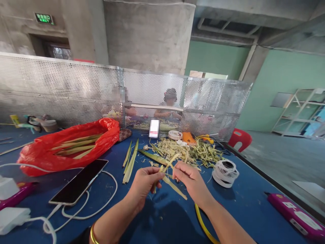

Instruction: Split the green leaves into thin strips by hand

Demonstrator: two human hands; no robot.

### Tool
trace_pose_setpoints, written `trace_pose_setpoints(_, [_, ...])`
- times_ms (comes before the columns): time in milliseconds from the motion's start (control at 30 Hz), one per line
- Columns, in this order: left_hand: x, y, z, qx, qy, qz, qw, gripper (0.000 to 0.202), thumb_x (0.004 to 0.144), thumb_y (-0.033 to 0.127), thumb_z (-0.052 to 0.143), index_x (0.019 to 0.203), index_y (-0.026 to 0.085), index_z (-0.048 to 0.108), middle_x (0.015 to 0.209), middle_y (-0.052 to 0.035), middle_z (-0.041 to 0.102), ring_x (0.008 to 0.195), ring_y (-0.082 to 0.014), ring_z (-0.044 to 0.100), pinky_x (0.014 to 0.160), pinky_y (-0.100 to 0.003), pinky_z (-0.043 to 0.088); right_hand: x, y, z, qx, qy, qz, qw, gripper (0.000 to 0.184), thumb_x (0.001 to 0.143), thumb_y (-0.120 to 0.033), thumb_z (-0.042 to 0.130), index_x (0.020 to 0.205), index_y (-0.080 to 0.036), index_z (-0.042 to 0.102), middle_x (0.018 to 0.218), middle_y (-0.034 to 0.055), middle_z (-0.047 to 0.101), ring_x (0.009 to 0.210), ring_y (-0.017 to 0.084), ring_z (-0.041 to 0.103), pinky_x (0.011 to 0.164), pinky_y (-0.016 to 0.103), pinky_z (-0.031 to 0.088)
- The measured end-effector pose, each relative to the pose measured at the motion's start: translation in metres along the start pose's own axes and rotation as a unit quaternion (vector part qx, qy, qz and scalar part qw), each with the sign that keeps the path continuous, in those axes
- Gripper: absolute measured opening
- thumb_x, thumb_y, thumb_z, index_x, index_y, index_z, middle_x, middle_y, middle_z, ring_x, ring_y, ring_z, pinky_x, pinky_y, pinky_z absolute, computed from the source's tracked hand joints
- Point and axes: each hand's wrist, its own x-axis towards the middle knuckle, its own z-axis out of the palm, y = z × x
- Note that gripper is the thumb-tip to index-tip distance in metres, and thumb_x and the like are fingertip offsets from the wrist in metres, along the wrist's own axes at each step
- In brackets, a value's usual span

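My left hand point(149, 178) pinches a pale yellow-green leaf strip point(175, 187) between thumb and fingers, over the middle of the blue table. Close by on the right, my right hand point(188, 176) is closed on the same leaf work, where a strip loops up between the two hands. One flat end of it slants down to the right below my fingers. Just beyond lies a pile of shredded pale leaf scraps point(175, 149), with a greener pile point(207, 152) at its right. Several long green leaves point(132, 162) rest left of my hands.
A red plastic bag point(101, 149) of leaves lies at the left, near a phone point(81, 183) with a white cable. At the right are a white ribbon roll point(225, 173) and a purple tool point(294, 213). Behind a perforated metal screen point(152, 81), people sit.
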Motion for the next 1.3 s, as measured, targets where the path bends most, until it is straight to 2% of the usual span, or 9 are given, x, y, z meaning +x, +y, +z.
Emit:
trace_pose_setpoints(367, [0.0,-0.003,0.0,0.029,-0.024,0.003,0.999,0.026,0.061,0.032,0.07,0.075,0.01,0.068,0.042,0.0012,0.054,0.036,-0.0056,0.04,0.037,-0.017,0.026,0.001,0.002,0.003,-0.133,-0.031,0.026,0.99,0.03,0.084,-0.022,0.048,0.054,-0.017,0.046,0.066,-0.0018,0.045,0.064,0.011,0.046,0.059,0.022,0.033])
trace_pose_setpoints(500, [-0.001,-0.003,0.003,0.066,-0.032,0.011,0.997,0.024,0.062,0.032,0.068,0.072,0.011,0.068,0.043,0.0019,0.053,0.037,-0.0066,0.041,0.036,-0.018,0.028,-0.002,0.004,0.007,-0.216,-0.015,-0.009,0.976,0.034,0.085,-0.023,0.048,0.052,-0.017,0.04,0.064,-0.0017,0.044,0.059,0.01,0.044,0.056,0.022,0.032])
trace_pose_setpoints(600, [-0.002,-0.005,0.005,0.111,-0.017,0.031,0.993,0.019,0.062,0.031,0.067,0.067,0.013,0.065,0.046,0.0036,0.051,0.04,-0.0088,0.046,0.037,-0.018,0.029,-0.004,0.008,0.009,-0.272,0.002,-0.04,0.961,0.029,0.084,-0.024,0.05,0.056,-0.018,0.043,0.065,-0.001,0.049,0.059,0.011,0.046,0.056,0.022,0.032])
trace_pose_setpoints(733, [-0.004,-0.008,0.004,0.195,-0.026,0.107,0.975,0.022,0.067,0.035,0.063,0.059,0.015,0.063,0.047,0.0045,0.047,0.043,-0.0088,0.046,0.043,-0.019,0.032,-0.004,0.011,0.011,-0.234,0.023,0.032,0.972,0.008,0.079,-0.025,0.059,0.077,-0.022,0.052,0.061,-0.0036,0.056,0.056,0.013,0.049,0.055,0.023,0.034])
trace_pose_setpoints(833, [-0.008,-0.009,0.004,0.263,-0.051,0.151,0.952,0.026,0.074,0.036,0.056,0.062,0.016,0.066,0.049,0.0036,0.049,0.048,-0.0104,0.049,0.047,-0.02,0.033,-0.004,0.011,0.012,-0.183,0.023,0.066,0.981,0.018,0.077,-0.025,0.06,0.094,-0.023,0.055,0.06,-0.0046,0.057,0.055,0.013,0.051,0.055,0.023,0.036])
trace_pose_setpoints(933, [-0.011,-0.008,0.004,0.329,-0.061,0.168,0.927,0.024,0.076,0.03,0.05,0.063,0.017,0.067,0.047,0.004,0.049,0.049,-0.0107,0.049,0.049,-0.02,0.032,-0.003,0.01,0.014,-0.136,0.009,0.094,0.986,0.011,0.08,-0.03,0.055,0.084,-0.021,0.06,0.059,-0.0033,0.055,0.054,0.013,0.05,0.053,0.023,0.037])
trace_pose_setpoints(1100, [-0.011,-0.008,0.005,0.369,-0.066,0.171,0.911,0.021,0.073,0.023,0.049,0.058,0.017,0.063,0.045,0.0047,0.047,0.048,-0.01,0.049,0.048,-0.02,0.03,-0.001,0.013,0.014,-0.058,0.004,0.16,0.985,0.01,0.078,-0.028,0.052,0.071,-0.02,0.053,0.053,-0.005,0.047,0.045,0.011,0.046,0.044,0.021,0.035])
trace_pose_setpoints(1200, [-0.009,-0.008,0.005,0.347,-0.093,0.152,0.921,0.019,0.07,0.023,0.05,0.059,0.017,0.064,0.046,0.0049,0.046,0.047,-0.0099,0.05,0.048,-0.019,0.032,0.0,0.013,0.012,-0.116,0.029,0.113,0.986,0.012,0.076,-0.025,0.054,0.066,-0.02,0.049,0.055,-0.0048,0.046,0.049,0.01,0.044,0.048,0.021,0.034])
trace_pose_setpoints(1300, [-0.009,-0.01,0.006,0.304,-0.154,0.115,0.933,0.016,0.067,0.022,0.052,0.06,0.016,0.065,0.046,0.0051,0.046,0.045,-0.0102,0.051,0.047,-0.019,0.036,-0.002,0.012,0.011,-0.206,0.069,0.01,0.976,0.014,0.082,-0.028,0.051,0.07,-0.021,0.048,0.057,-0.0041,0.049,0.052,0.011,0.045,0.053,0.022,0.036])
